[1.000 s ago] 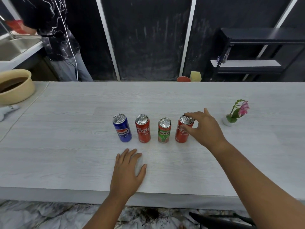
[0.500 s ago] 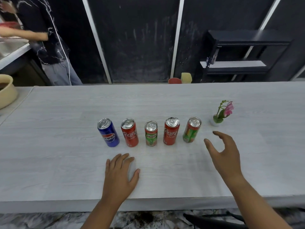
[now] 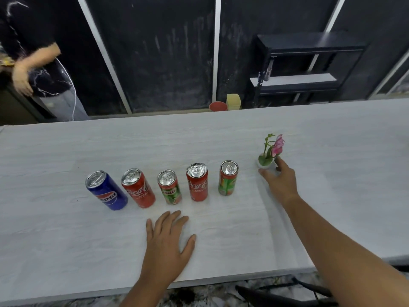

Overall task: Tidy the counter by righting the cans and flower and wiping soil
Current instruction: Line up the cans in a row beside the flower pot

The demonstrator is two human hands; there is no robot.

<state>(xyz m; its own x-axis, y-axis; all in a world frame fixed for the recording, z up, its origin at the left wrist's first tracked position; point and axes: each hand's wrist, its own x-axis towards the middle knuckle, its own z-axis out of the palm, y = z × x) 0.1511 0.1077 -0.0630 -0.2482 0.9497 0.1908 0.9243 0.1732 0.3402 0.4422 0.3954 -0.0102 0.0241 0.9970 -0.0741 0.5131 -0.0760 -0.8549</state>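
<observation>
Cans, five in all, are stood upright in a row across the middle of the pale counter (image 3: 66, 251). From left to right they are the blue Pepsi can (image 3: 106, 191), a red Coca-Cola can (image 3: 138, 188), the green Milo can (image 3: 170, 187), a second red Coca-Cola can (image 3: 197, 182) and a green-and-red can (image 3: 228, 178). They are set close together without touching.

Just right of the row, the flower (image 3: 277, 147) is held upright in its small white pot (image 3: 264, 165), which rests on the counter. The pot is pinched by the right hand (image 3: 280, 180), with the thumb laid against its near left side and the forefinger against its right side.

The left hand (image 3: 168, 242) is laid palm down on the counter near the front edge, on the near side of the Milo can. Its fingers are straight and slightly spread, and nothing is held.

Beyond the far edge a red cup (image 3: 218, 105) and a yellow container (image 3: 233, 101) are seen, with a black shelf (image 3: 305, 69) to the right. Another person (image 3: 37, 63) is seen at the far left.
</observation>
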